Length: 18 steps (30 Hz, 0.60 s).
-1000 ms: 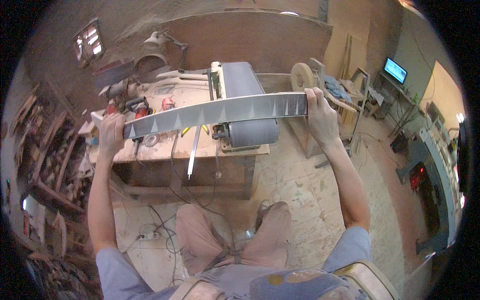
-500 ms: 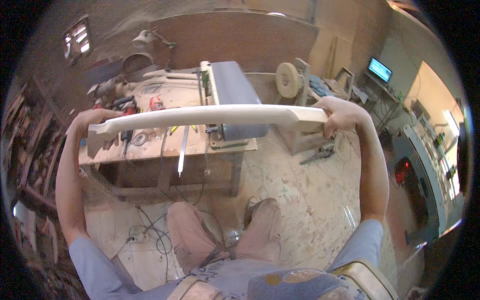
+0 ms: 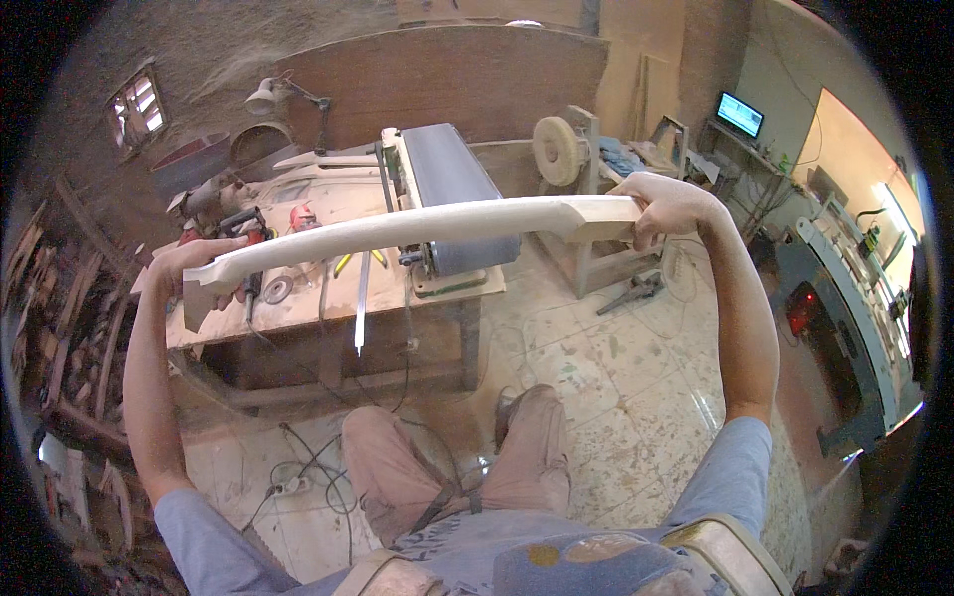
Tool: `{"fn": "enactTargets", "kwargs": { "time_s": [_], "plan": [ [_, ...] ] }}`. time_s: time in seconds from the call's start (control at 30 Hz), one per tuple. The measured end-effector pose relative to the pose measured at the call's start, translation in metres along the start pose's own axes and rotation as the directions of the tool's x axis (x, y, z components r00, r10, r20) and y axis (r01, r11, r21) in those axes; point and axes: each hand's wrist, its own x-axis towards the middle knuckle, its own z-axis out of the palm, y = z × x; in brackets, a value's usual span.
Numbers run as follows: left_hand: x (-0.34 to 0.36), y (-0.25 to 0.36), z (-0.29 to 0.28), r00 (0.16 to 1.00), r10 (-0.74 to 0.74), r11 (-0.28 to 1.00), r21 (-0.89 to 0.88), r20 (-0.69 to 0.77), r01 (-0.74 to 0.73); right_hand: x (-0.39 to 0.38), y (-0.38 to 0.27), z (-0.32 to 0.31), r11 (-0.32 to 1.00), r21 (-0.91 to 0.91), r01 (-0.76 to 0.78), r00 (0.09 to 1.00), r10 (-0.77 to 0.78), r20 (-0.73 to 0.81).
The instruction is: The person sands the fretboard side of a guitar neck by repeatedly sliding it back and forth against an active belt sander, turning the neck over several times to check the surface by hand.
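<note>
A long, pale, curved wooden piece [image 3: 397, 228] is held up in front of me, lying crosswise between both hands. My left hand [image 3: 204, 266] is closed round its squared left end, which sits lower than the other. At the higher right end, my right hand [image 3: 673, 209] grips the wood with its fingers bent underneath. Behind the piece stands a belt sander [image 3: 452, 169] with a wide grey belt, on the right part of a dusty workbench [image 3: 308, 313]. The wood hides part of the sander and bench; it appears apart from the belt.
Power tools, including a red one [image 3: 302, 218], and a grey disc [image 3: 278, 290] lie on the bench. Right of it stands a round buffing wheel [image 3: 558, 151] on a wooden stand. Cables [image 3: 308, 467] trail over the floor. A dark machine [image 3: 835, 338] is at far right.
The wooden piece tilts more, its left end lower and its right end slightly higher. Both hands have moved with it, still gripping. The whole view has shifted a little.
</note>
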Motion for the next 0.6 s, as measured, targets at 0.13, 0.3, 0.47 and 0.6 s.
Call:
{"fn": "enactTargets", "kwargs": {
  "time_s": [0.13,0.3,0.47,0.6],
  "plan": [
    [0.004,-0.001,0.003,0.995,0.014,0.997,0.076,-0.099,-0.007,0.009,0.013,0.007,1.0,-0.015,-0.017,0.999,0.016,-0.039],
    [0.007,0.003,0.012,0.981,0.123,0.951,0.3,-0.147,-0.074,0.025,0.023,0.025,0.971,-0.22,0.095,0.958,-0.149,-0.243],
    [0.022,-0.007,0.028,0.908,0.227,0.882,0.469,-0.354,-0.038,0.038,0.03,0.046,0.895,-0.43,0.116,0.878,-0.295,-0.377],
    [0.045,-0.033,0.025,0.737,0.508,0.811,0.536,-0.446,-0.234,0.052,0.034,0.064,0.874,-0.482,0.064,0.8,-0.334,-0.498]
  ]
}}
